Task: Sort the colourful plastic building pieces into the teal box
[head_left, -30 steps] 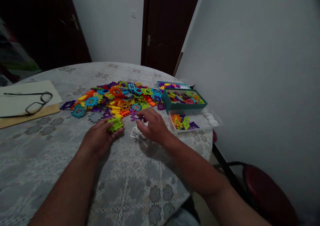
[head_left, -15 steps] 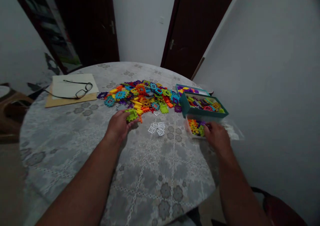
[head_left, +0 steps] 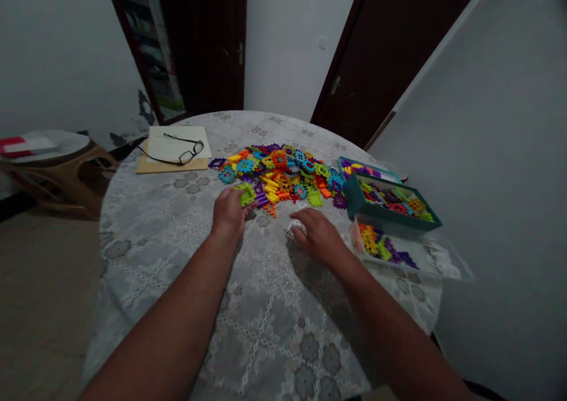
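Holding one block [head_left: 247,194], left hand [head_left: 227,213], three containers [head_left: 398,215]

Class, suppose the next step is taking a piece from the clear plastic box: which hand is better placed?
Right, most likely: the right hand is nearer the clear plastic box, while the left hand is farther off and holds a green piece.

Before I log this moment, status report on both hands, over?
Left hand holding lime-green building block. Right hand over white grid cutouts, grip unclear, partly hiding them. Multicoloured block pile just beyond.
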`<action>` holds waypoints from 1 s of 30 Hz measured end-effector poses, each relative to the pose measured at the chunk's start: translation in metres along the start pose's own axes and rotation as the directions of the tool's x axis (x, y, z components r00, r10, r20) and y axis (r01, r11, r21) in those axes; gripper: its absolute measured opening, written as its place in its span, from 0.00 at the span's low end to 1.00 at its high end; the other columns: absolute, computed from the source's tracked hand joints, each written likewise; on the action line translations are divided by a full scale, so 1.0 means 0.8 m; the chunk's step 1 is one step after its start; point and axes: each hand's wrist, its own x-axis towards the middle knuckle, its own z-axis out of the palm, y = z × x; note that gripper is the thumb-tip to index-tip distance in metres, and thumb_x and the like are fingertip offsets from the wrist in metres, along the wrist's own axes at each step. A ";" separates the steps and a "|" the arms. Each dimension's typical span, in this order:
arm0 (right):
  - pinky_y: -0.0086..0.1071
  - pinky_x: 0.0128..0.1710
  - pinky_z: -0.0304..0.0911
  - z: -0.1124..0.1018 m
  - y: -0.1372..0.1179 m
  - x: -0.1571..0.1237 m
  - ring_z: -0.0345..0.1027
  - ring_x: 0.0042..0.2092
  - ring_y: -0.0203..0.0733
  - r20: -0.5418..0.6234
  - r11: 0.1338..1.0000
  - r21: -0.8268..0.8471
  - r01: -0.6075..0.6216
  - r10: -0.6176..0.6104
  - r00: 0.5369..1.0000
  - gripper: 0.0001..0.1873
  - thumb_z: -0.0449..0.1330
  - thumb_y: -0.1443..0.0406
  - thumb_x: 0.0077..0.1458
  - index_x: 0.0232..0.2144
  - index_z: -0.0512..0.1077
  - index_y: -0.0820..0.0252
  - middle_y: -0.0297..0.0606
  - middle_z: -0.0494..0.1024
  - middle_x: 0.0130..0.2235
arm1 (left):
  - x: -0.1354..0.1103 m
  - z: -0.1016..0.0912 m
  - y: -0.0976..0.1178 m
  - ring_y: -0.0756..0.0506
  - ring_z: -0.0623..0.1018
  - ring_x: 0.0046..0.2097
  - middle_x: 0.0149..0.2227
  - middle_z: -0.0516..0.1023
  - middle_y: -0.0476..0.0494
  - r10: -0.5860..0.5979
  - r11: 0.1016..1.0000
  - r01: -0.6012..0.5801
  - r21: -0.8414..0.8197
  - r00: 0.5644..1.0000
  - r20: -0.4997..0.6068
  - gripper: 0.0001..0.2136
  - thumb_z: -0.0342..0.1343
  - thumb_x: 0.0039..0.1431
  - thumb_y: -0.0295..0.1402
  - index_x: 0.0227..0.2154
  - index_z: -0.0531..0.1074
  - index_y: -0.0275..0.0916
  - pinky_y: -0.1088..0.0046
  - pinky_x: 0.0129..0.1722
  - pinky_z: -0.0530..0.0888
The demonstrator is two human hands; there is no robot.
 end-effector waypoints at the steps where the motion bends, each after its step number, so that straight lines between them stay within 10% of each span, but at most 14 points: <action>1: 0.44 0.60 0.69 0.015 -0.010 0.014 0.74 0.56 0.52 0.037 1.000 -0.018 0.010 -0.009 0.999 0.15 0.62 0.64 0.70 0.56 0.77 0.56 0.48 0.82 0.54 | 0.000 0.000 0.000 0.45 0.81 0.37 0.36 0.78 0.44 0.003 1.000 -0.003 0.002 1.000 0.001 0.05 0.58 0.53 0.25 0.33 0.72 0.39 0.68 0.35 0.84; 7: 0.43 0.52 0.68 0.068 -0.033 0.073 0.71 0.53 0.55 0.097 0.978 -0.196 -0.070 0.091 0.991 0.11 0.62 0.62 0.69 0.50 0.80 0.57 0.51 0.80 0.50 | 0.000 -0.001 -0.002 0.44 0.81 0.37 0.35 0.79 0.44 -0.009 1.000 0.009 0.002 1.000 0.006 0.06 0.59 0.52 0.26 0.33 0.71 0.39 0.68 0.34 0.83; 14: 0.42 0.46 0.65 0.064 -0.040 0.060 0.71 0.48 0.55 0.138 0.962 -0.263 -0.076 0.116 0.984 0.08 0.59 0.67 0.69 0.42 0.80 0.59 0.51 0.79 0.44 | 0.001 -0.001 -0.001 0.44 0.82 0.36 0.35 0.78 0.44 -0.011 1.000 0.011 -0.004 1.000 0.011 0.05 0.59 0.52 0.26 0.33 0.71 0.39 0.66 0.34 0.83; 22: 0.38 0.47 0.65 0.013 -0.037 -0.010 0.72 0.45 0.48 0.056 0.995 -0.070 -0.066 0.070 0.996 0.03 0.60 0.68 0.64 0.39 0.73 0.56 0.43 0.79 0.42 | -0.005 0.004 -0.001 0.43 0.82 0.37 0.35 0.79 0.42 -0.045 0.998 0.043 0.055 0.998 0.043 0.05 0.59 0.52 0.25 0.33 0.73 0.39 0.68 0.32 0.83; 30: 0.41 0.49 0.65 -0.077 0.061 -0.102 0.72 0.45 0.51 -0.299 0.921 -0.269 -0.283 0.199 0.933 0.04 0.57 0.66 0.65 0.38 0.72 0.56 0.45 0.79 0.40 | -0.003 0.004 -0.004 0.43 0.81 0.39 0.37 0.80 0.42 -0.048 0.994 0.042 0.098 0.997 0.065 0.05 0.60 0.52 0.25 0.32 0.73 0.40 0.68 0.32 0.84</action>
